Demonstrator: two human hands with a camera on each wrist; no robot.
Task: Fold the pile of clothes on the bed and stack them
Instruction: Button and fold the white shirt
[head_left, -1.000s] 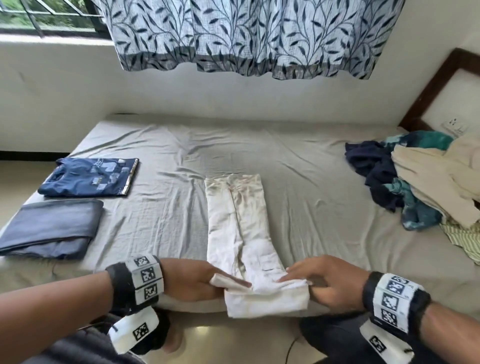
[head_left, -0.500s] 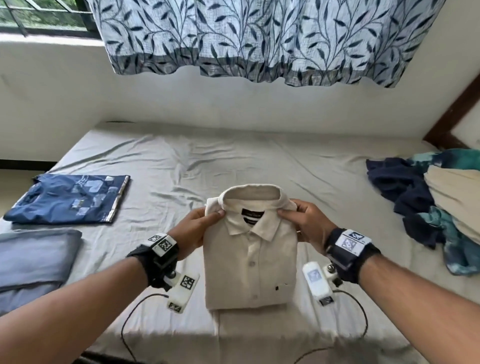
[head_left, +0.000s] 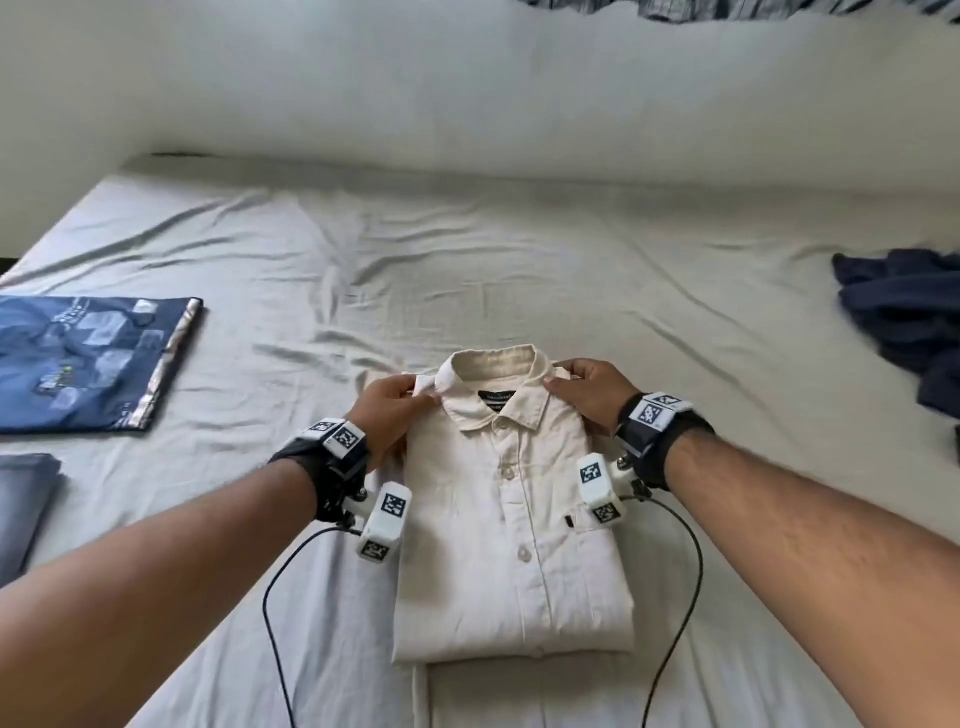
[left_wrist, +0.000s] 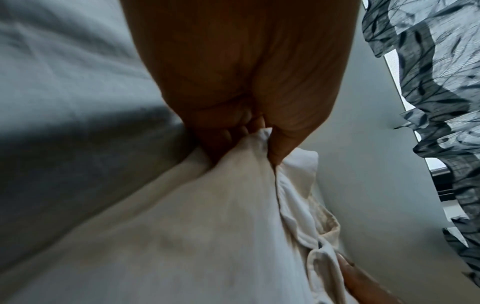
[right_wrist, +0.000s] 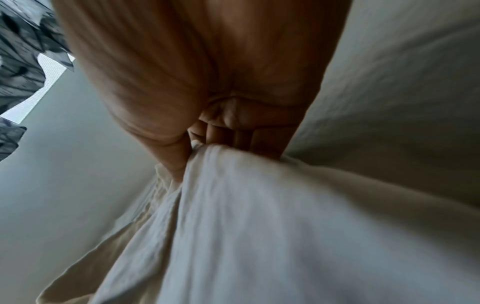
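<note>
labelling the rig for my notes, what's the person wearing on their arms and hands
Both forearms are bare, with no sleeves or gloves. The left hand and right hand each have a black wrist strap carrying white blocks printed with black square markers. A white camera unit with the same markers hangs under each wrist, trailing a thin black cable.

Cream shirt (head_left: 511, 525) at centre; blue printed tee (head_left: 88, 364) at left; navy clothes (head_left: 904, 322) at right; grey sheet (head_left: 467, 270); leaf-patterned curtain (left_wrist: 446, 102).

The bed (head_left: 467, 249), under a wrinkled grey sheet, carries a folded cream shirt (head_left: 514, 545), two folded blue garments (head_left: 88, 364) at left, and dark clothes (head_left: 904, 317) at right.
</note>
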